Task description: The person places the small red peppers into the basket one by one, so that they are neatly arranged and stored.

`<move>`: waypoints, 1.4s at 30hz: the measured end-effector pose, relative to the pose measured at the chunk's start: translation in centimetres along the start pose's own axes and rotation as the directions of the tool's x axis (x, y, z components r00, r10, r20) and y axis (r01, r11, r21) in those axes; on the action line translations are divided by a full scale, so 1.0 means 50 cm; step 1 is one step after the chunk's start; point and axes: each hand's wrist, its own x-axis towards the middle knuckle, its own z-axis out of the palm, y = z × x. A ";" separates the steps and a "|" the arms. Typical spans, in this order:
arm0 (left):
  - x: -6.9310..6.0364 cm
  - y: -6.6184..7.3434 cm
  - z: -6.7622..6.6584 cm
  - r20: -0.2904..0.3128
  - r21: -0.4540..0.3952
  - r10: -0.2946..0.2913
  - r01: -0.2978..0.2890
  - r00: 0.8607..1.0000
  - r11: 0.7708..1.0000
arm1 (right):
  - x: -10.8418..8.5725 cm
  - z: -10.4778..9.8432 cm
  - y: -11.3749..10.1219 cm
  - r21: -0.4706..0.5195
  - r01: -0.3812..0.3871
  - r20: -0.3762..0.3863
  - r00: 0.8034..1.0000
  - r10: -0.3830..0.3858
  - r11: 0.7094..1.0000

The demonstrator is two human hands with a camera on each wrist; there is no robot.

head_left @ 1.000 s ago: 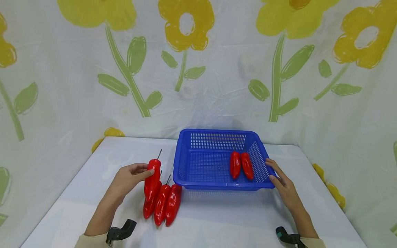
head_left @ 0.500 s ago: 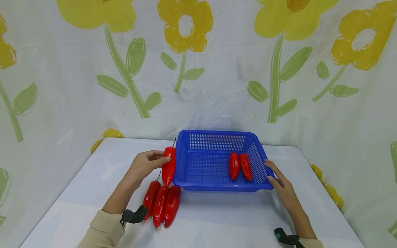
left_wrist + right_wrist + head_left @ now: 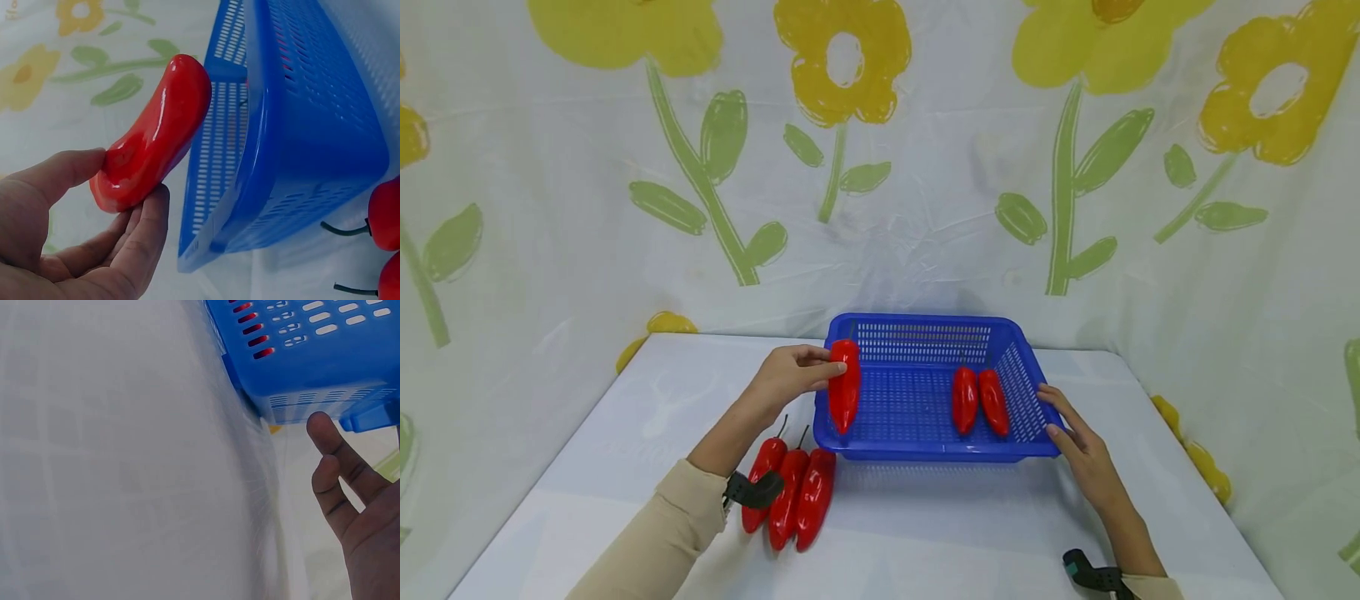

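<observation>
A glossy red chili pepper point(image 3: 844, 400) hangs tip down over the left rim of the blue basket point(image 3: 910, 454), pinched near its stem end between the thumb and fingers of my left hand point(image 3: 790, 375). In the left wrist view, the pepper point(image 3: 162, 128) tilts beside the basket's side wall point(image 3: 312, 125). My right hand point(image 3: 1090, 458) touches the basket's right rim with relaxed fingers; the right wrist view has two nearly straight fingers point(image 3: 344, 456) below the wall. Two more red peppers point(image 3: 966, 402) lie inside the basket, toward its right side.
Several red peppers point(image 3: 815, 500) lie side by side on the white table point(image 3: 940, 533), front-left of the basket and partly behind my left wrist strap. A white cloth point(image 3: 925, 208) with printed yellow flowers hangs behind the table.
My left hand has carried its pepper up and rightward, from above the pile on the table to over the basket's left side. The right hand and basket have stayed in place.
</observation>
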 end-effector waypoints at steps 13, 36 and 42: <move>0.049 0.030 0.047 0.068 -0.069 0.014 -0.009 0.998 0.998 | -0.003 -0.008 0.000 -0.019 -0.010 0.003 1.000 0.010 1.000; 0.133 0.068 0.157 0.167 -0.026 -0.141 0.148 0.976 0.989 | -0.003 -0.001 0.006 -0.004 -0.007 0.017 1.000 0.007 1.000; 0.146 0.074 0.188 0.163 0.041 -0.177 0.173 0.971 0.984 | -0.002 -0.003 0.004 -0.024 0.015 0.013 1.000 -0.015 1.000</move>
